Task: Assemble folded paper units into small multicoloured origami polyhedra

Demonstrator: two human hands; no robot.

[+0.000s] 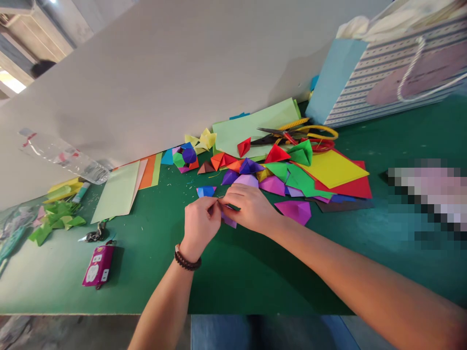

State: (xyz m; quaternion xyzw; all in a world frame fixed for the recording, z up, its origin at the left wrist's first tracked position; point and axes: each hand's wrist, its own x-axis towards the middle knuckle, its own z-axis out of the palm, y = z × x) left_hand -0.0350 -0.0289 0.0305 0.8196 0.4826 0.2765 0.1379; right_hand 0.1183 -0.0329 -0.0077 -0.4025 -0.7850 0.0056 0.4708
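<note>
- A striped gift bag (386, 73) with a light-blue side and a white rope handle is stood at the far right, against a white board (146, 73); a soft cream material (355, 28) is seen at its mouth, and the top is cut off by the frame
- A clear plastic bottle (63, 156) is laid on its side against the board, with no contents made out
- A small magenta packet (99, 265) is left on the green table mat (237, 284), and yellow-handled scissors (295, 136) are laid on coloured paper sheets (332, 170) beside a heap of origami pieces (270, 175)
- A pinkish object (426, 199) at the right is pixelated — its kind cannot be told
- The folded purple paper (229, 221) is held over the mat in front of the heap, mostly hidden by the fingers
- The left hand (199, 226), with a bead bracelet (188, 257) at the wrist, and the right hand (250, 209) are brought together, fingers curled and pinched on the paper
- A blue-and-pink folded piece (206, 191) is lying just beside the left hand, and a magenta folded piece (295, 212) is near the right hand
</note>
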